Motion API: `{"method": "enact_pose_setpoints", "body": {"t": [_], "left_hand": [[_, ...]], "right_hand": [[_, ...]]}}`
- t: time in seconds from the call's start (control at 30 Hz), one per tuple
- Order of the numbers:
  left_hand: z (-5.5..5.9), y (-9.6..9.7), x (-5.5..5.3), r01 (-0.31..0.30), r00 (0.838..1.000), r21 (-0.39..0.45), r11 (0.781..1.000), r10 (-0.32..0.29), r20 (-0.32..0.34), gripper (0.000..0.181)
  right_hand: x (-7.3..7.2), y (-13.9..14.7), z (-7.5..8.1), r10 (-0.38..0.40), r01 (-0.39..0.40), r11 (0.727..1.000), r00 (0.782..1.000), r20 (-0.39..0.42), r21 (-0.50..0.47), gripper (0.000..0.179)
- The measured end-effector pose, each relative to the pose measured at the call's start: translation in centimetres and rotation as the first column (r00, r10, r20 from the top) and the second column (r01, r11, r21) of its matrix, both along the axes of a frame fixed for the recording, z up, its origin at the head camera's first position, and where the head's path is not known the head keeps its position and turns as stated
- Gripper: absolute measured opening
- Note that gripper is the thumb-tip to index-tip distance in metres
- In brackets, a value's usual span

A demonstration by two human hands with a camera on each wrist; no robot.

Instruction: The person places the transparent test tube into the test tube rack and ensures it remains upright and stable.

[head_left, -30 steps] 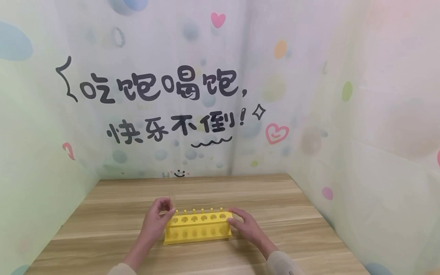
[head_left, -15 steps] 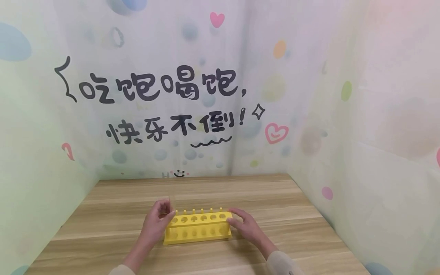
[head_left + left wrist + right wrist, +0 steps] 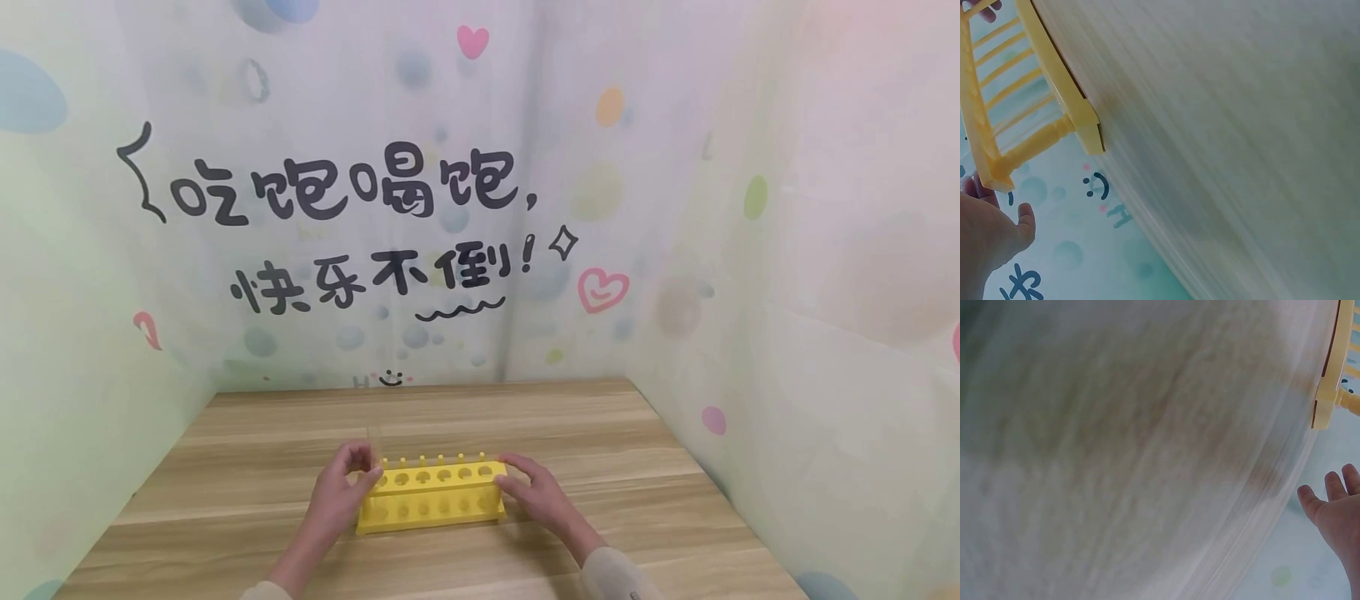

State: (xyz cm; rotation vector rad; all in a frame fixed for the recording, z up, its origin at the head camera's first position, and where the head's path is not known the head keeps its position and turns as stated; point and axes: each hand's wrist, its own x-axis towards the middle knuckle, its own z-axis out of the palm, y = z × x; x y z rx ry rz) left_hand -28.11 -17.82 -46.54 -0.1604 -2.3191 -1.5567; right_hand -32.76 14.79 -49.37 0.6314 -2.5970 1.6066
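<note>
A yellow test tube rack (image 3: 433, 483) stands upright on the table, with a row of round holes on top and several pegs along its back. At its left end my left hand (image 3: 339, 487) pinches a clear test tube (image 3: 373, 440), which is faint and hard to make out. The tube stands roughly upright at the leftmost hole, which the fingers partly hide. My right hand (image 3: 538, 493) holds the rack's right end between thumb and forefinger. In the left wrist view the rack (image 3: 1054, 62) shows from the side; in the right wrist view the other fingers are spread.
The wood-grain table (image 3: 645, 483) extends around the rack on all sides. A pale printed curtain (image 3: 450, 350) with dark lettering rises at the table's back edge, and similar walls stand left and right.
My left hand has sunk slightly, and the clear test tube has come down with it at the rack's left end. The right hand and the rack have stayed still.
</note>
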Motion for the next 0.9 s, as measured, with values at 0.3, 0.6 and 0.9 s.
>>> {"method": "enact_pose_setpoints", "body": {"t": [0.3, 0.6, 0.9], "left_hand": [[-0.1, -0.1, -0.3, -0.002, 0.999, 0.011, 1.000, 0.001, 0.037, 0.032], [-0.1, -0.6, -0.2, 0.006, 0.999, 0.000, 1.000, -0.006, 0.052, 0.037], [0.3, -2.1, -0.1, -0.003, 0.997, -0.046, 0.999, 0.007, 0.070, 0.038]], "right_hand": [[0.2, -0.1, 0.2, -0.016, 0.016, 1.000, 1.000, 0.015, 0.005, 0.046], [0.4, -0.5, 0.2, -0.029, 0.029, 0.999, 0.999, 0.019, 0.027, 0.050], [0.3, 0.1, 0.2, -0.054, 0.058, 0.992, 0.998, -0.037, 0.108, 0.058]]}}
